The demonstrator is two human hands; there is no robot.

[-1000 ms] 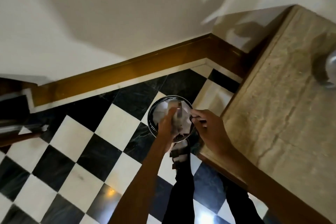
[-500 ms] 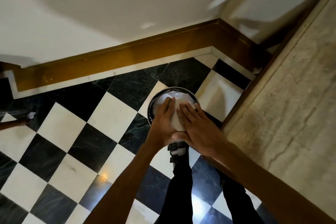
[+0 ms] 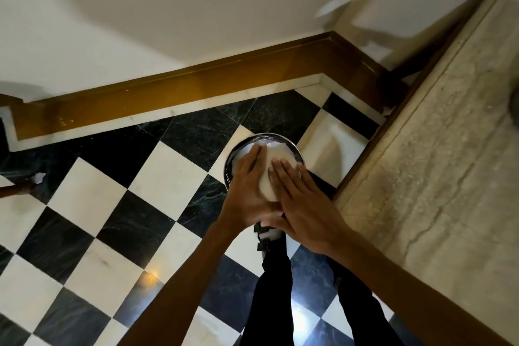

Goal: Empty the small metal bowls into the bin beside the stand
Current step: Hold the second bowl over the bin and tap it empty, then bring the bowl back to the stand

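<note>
A small metal bowl (image 3: 273, 167), seen as a pale rounded shape, is turned over above the round metal bin (image 3: 281, 139) on the floor. My left hand (image 3: 247, 191) cups the bowl from the left. My right hand (image 3: 304, 205) lies with flat fingers on its right side, pressing it toward the left hand. White paper or a liner shows inside the bin behind my fingers. What is in the bowl is hidden. The bin stands close to the corner of the marble-topped stand (image 3: 427, 177).
The floor is black and white checkered tile (image 3: 134, 205) with a brown skirting board (image 3: 196, 81) along the wall. My dark trouser legs and a sandalled foot (image 3: 266, 236) are just below the bin. A dark blurred object (image 3: 515, 109) sits at the stand's right edge.
A second ago my right hand pinched at the bowl's rim; it now lies flat over the bowl. Both hands stay over the bin. The view has shifted slightly.
</note>
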